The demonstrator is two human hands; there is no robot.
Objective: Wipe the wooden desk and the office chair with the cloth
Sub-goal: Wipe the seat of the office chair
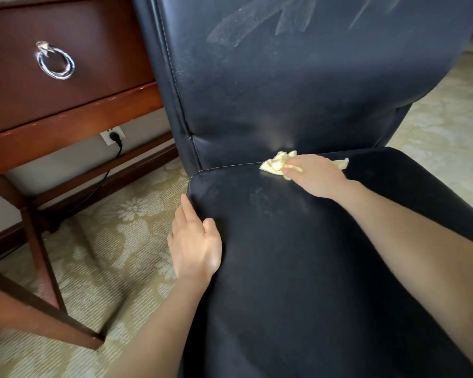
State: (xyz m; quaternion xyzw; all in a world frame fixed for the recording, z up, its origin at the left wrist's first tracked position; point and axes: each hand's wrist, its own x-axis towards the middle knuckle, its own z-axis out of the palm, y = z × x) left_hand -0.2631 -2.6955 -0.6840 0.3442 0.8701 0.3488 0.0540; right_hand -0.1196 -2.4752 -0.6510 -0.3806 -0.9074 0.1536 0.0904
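Right grip pinches a yellow cloth at the office chair seat's rear crease; left grip rests spread on the seat edge. The backrest shows wipe streaks, so the chair seems part-done; the wooden table gives no sign of its progress.

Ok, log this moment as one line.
phase: wiping chair seat | right hand: grips cloth at seat's rear crease | left hand: rests on seat edge
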